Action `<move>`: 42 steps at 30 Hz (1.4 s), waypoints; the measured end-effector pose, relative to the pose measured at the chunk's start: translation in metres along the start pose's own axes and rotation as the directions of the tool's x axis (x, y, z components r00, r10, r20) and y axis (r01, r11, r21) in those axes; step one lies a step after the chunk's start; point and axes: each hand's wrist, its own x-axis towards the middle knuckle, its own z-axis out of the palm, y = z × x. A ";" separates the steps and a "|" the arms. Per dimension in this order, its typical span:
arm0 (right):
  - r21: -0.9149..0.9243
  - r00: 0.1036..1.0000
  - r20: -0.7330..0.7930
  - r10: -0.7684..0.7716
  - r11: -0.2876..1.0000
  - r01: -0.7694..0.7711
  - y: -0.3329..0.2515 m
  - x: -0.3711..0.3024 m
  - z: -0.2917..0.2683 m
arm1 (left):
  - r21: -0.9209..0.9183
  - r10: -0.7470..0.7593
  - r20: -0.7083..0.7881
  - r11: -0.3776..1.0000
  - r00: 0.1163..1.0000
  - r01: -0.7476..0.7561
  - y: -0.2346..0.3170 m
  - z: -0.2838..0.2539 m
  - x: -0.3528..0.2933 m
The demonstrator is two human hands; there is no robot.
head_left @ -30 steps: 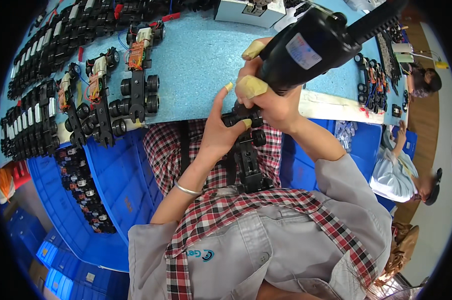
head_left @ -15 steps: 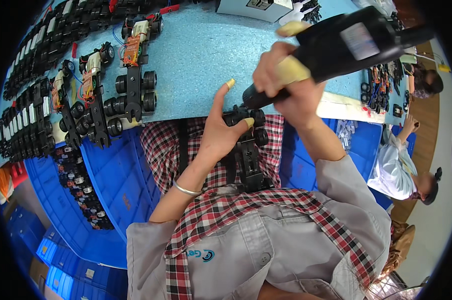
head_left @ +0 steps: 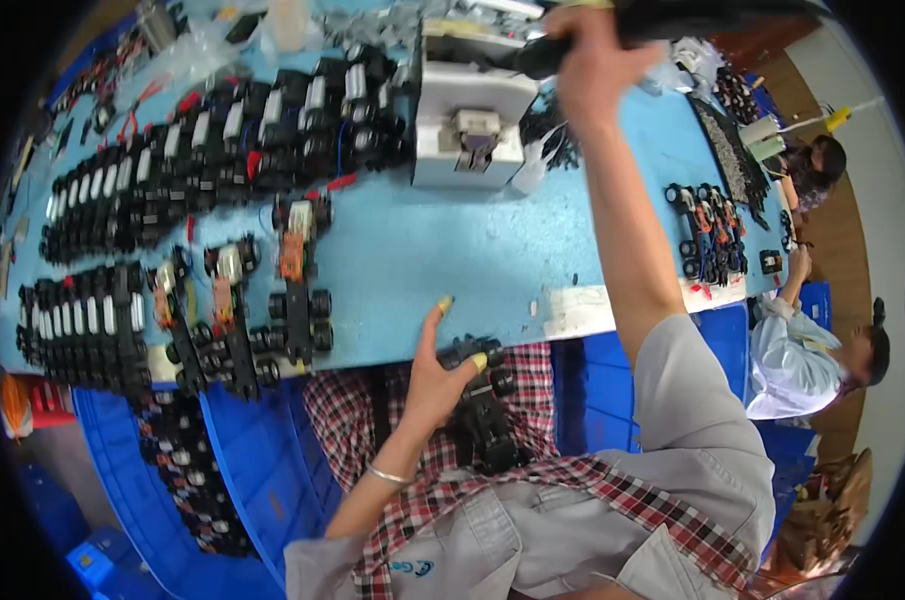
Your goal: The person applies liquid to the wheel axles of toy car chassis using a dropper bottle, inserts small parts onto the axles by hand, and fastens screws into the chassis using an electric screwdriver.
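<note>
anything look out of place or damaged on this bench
Nothing looks clearly spilled or damaged. Slightly odd: black wheeled chassis at left poke past the front edge of the blue tabletop, where they might get bumped, and the pale strip along that edge looks blotchy, perhaps just worn.

Black on the chassis (head_left: pixel 488 422), black on the power tool (head_left: pixel 712 18), yellow-tipped left fingers (head_left: pixel 429 335), pale blue worktop (head_left: pixel 442 250), grey shirt (head_left: pixel 697 400), red-black-white checked apron (head_left: pixel 340 408)!
</note>
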 end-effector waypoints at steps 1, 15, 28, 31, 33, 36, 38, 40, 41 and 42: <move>0.110 0.997 0.024 0.071 0.991 -0.073 -0.016 -0.014 -0.004 | 0.022 0.010 0.025 1.000 1.000 -0.010 0.005 0.003 -0.001; -0.135 0.745 0.169 0.645 0.764 -0.631 0.017 -0.161 -0.041 | 0.053 -0.017 0.012 0.998 1.000 0.016 -0.002 -0.001 0.005; -0.346 1.000 -0.023 0.009 0.938 -0.017 0.065 0.034 -0.018 | -0.069 -0.086 0.035 0.994 0.996 0.089 0.006 0.000 -0.001; -0.046 0.992 0.038 0.120 0.992 -0.118 0.014 -0.006 0.003 | 0.121 -0.008 0.028 0.993 1.000 0.004 0.000 -0.002 -0.002; -0.180 0.985 0.161 0.058 0.983 -0.028 0.028 -0.010 -0.010 | 0.107 -0.020 0.036 0.994 0.999 0.016 0.007 0.001 -0.001; -0.270 0.961 0.182 0.208 0.950 -0.154 0.044 -0.037 -0.016 | -0.016 -0.027 0.022 0.999 0.999 0.028 0.004 -0.002 0.003; -0.258 0.959 0.179 0.220 0.951 -0.169 0.052 -0.041 -0.022 | 0.028 -0.017 0.025 0.999 1.000 0.017 0.002 -0.001 0.003; -0.291 0.952 0.175 0.249 0.937 -0.192 0.057 -0.039 -0.025 | 0.072 -0.011 0.029 0.997 1.000 0.009 0.000 -0.001 0.001; -0.291 0.951 0.175 0.254 0.936 -0.197 0.058 -0.043 -0.024 | 0.107 0.008 0.031 0.994 0.999 -0.011 0.000 -0.002 0.000; -0.323 0.932 0.158 0.325 0.909 -0.263 0.060 -0.049 -0.024 | 0.143 0.026 0.034 0.989 0.999 -0.031 -0.001 -0.002 -0.001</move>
